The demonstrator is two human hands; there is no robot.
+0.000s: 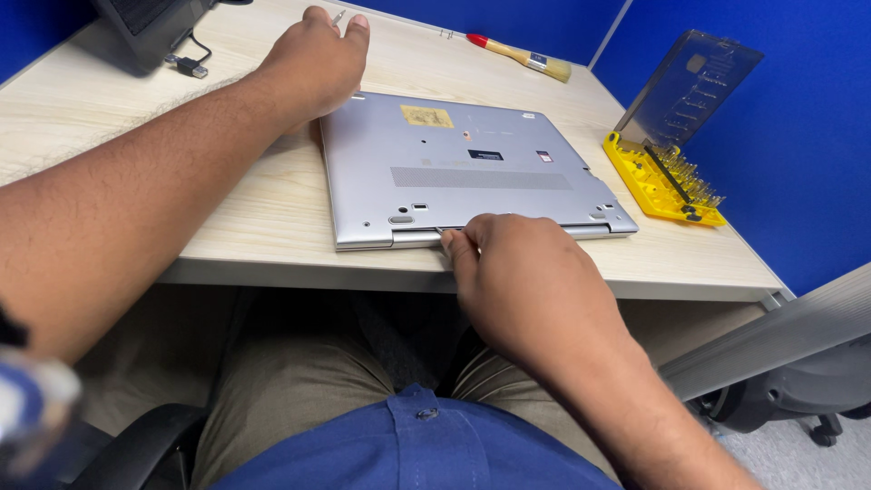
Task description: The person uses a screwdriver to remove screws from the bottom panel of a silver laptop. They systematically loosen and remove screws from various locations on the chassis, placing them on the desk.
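Note:
A silver laptop [472, 168] lies upside down on the pale wooden desk [272, 218], its hinge edge toward me. My right hand [517, 281] is at that near edge, fingers pinched on a thin metal tool [441, 232] whose tip meets the seam by the hinge. My left hand [318, 59] rests at the laptop's far left corner, palm down, fingers together and pressing there. It holds nothing that I can see.
A yellow screwdriver-bit tray [658, 181] with an upright clear lid [689, 86] stands to the right of the laptop. A paintbrush with a red handle [522, 56] lies at the back. A dark device with a cable [154, 27] sits far left. A chair arm [771, 336] is at right.

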